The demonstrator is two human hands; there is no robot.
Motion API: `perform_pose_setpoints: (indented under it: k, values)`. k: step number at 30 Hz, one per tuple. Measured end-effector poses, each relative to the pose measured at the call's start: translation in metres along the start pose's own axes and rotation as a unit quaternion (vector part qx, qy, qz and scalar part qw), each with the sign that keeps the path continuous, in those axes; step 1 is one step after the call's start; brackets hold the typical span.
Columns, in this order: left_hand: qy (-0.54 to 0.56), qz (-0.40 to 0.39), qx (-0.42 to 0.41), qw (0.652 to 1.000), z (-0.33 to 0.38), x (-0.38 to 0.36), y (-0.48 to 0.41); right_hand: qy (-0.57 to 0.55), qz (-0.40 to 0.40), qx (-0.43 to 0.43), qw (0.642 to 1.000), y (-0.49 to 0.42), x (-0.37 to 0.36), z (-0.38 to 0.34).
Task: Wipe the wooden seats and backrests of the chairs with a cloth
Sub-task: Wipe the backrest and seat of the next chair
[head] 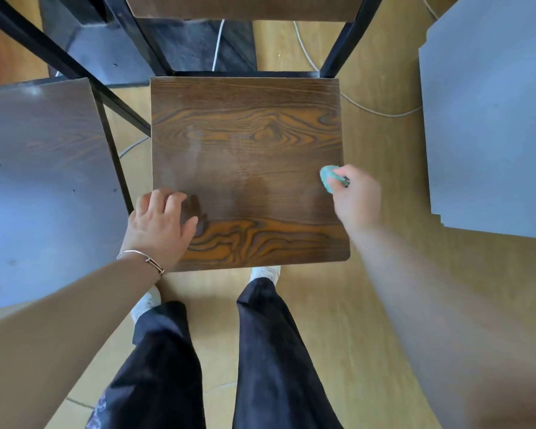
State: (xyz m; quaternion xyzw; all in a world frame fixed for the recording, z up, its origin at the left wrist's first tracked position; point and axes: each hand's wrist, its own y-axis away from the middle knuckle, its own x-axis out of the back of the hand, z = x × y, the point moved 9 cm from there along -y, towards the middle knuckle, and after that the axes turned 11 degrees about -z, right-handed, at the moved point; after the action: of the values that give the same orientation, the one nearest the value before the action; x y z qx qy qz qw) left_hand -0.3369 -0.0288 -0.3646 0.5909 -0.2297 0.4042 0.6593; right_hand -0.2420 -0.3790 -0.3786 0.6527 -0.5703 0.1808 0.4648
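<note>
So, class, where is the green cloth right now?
In the head view, the green cloth is bunched in the right hand at the right edge of the wooden seat, opposite the left hand on its near-left corner.

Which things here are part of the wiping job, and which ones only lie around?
For the job: green cloth in the right hand; wooden seat, left hand resting on it; backrest; second chair seat at left.
Lying about: grey boards; white cable on the floor.

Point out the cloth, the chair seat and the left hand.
cloth (325,179), head view, exposed green bunched end.
chair seat (248,156), head view, bare middle of the wood.
left hand (158,226), head view, back of hand.
</note>
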Motion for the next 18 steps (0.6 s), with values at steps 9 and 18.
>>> perform_pose_setpoints:
  k: [9,18]
  values:
    - [-0.010,-0.027,-0.005,1.000,-0.017,-0.017,0.019,-0.013,-0.072,0.088,0.993,0.084,-0.102,-0.065]
    - [0.031,-0.025,0.021,0.999,-0.030,-0.011,0.023,-0.080,-0.014,0.100,0.992,0.124,-0.102,-0.080]
